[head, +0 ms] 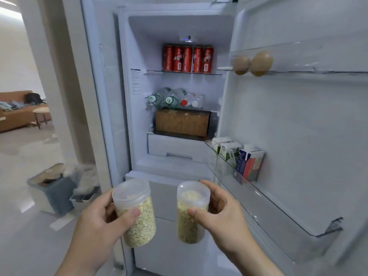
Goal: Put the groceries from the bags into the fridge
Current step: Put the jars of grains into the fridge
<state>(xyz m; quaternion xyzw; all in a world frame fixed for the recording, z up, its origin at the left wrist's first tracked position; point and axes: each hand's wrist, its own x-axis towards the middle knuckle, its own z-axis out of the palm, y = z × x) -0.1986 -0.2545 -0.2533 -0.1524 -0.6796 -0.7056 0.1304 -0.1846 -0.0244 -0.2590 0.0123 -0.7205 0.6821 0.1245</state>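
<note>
At the bottom of the frame, before the open fridge (139, 46), the left hand (101, 218) grips one grain jar (137, 214) and the right hand (221, 218) grips another jar (192, 212). Placing seems next: lift each onto a free shelf spot.

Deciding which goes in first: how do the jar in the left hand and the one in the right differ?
The left jar looks wider, with a stepped lid; the right jar is slimmer. The left jar has clear space under its lid; the right jar is filled to its lid. Both are clear plastic with pale grain.
</note>
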